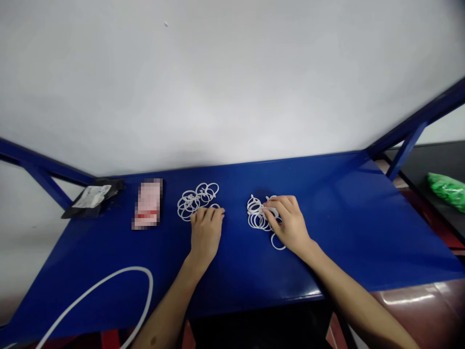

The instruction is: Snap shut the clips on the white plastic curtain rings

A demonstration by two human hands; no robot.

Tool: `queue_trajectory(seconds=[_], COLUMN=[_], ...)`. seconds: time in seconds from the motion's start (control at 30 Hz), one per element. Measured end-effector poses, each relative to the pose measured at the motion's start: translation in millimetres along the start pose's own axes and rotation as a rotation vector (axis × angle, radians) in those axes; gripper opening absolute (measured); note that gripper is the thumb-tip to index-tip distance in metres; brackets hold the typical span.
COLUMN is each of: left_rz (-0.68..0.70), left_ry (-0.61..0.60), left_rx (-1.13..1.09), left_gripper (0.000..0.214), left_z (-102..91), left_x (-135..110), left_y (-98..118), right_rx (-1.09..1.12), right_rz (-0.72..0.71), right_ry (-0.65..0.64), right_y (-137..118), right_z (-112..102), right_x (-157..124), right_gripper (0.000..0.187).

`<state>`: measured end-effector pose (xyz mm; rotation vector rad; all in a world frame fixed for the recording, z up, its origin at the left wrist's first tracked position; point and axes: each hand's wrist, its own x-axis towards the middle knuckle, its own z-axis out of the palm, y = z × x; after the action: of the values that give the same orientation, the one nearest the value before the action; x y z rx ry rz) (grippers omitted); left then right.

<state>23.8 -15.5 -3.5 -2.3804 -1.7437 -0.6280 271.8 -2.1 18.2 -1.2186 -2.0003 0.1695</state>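
Two loose clusters of thin white plastic rings lie on the blue table [240, 276], each ring with a small nub on it. My left hand [208, 230] rests palm down at the near edge of the left rings [188, 206], its fingers bent a little over them and partly covering a few. At the other cluster, the right rings [256, 218], my right hand [289, 220] closes its thumb and index finger around a white ring. Its other fingers hide part of that cluster. A single ring [278, 242] lies below that hand.
A pink packet [148, 203], blurred out, lies left of the rings. Beyond it is a black plastic bag [93, 198] with a white label. A white cable loop [150, 286] crosses the front left. Blue frame bars flank the table; a green bag [446, 189] sits far right.
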Motion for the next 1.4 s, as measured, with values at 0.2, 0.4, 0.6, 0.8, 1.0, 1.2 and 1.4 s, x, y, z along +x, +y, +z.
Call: queue_trajectory(seconds=[0.2, 0.4, 0.6, 0.8, 1.0, 1.2, 1.4], left_rz=[0.33, 0.238, -0.007, -0.125, -0.285, -0.403, -0.363], left_ry=[-0.023, -0.122, -0.245, -0.205, -0.184, -0.264, -0.257], left_rx=[-0.557, -0.993, -1.378, -1.522, -1.504, -1.452, -1.468], left_gripper=[0.018, 0.018, 0.014, 0.015, 0.018, 0.025, 0.035], left_z=[-9.9, -18.7, -25.2, -23.9, -22.8, -16.8, -8.4], left_x=[-4.9, -10.7, -5.2, -4.5, 0.1, -0.9, -2.0], left_y=[25.8, 38.1, 32.6, 33.2, 27.4, 27.5, 26.1], right_rx=[0.082, 0.278, 0.503, 0.593, 0.551, 0.577, 0.629], right_rz=[-0.256, -0.24, -0.037, 0.117, 0.096, 0.077, 0.104], right_ry=[-0.155, -0.3, -0.336, -0.269, -0.179, -0.214, -0.258], right_y=[-20.5, -27.5, -33.4, -37.1, -32.4, -34.8, -34.7], right_z=[1.0, -1.0, 5.9, 12.0, 8.6, 9.1, 7.1], right_x=[-5.1, -8.2, -14.2, -18.7, -14.0, -16.2, -15.5], right_gripper=[0.025, 0.024, 0.011, 0.019, 0.021, 0.011, 0.011])
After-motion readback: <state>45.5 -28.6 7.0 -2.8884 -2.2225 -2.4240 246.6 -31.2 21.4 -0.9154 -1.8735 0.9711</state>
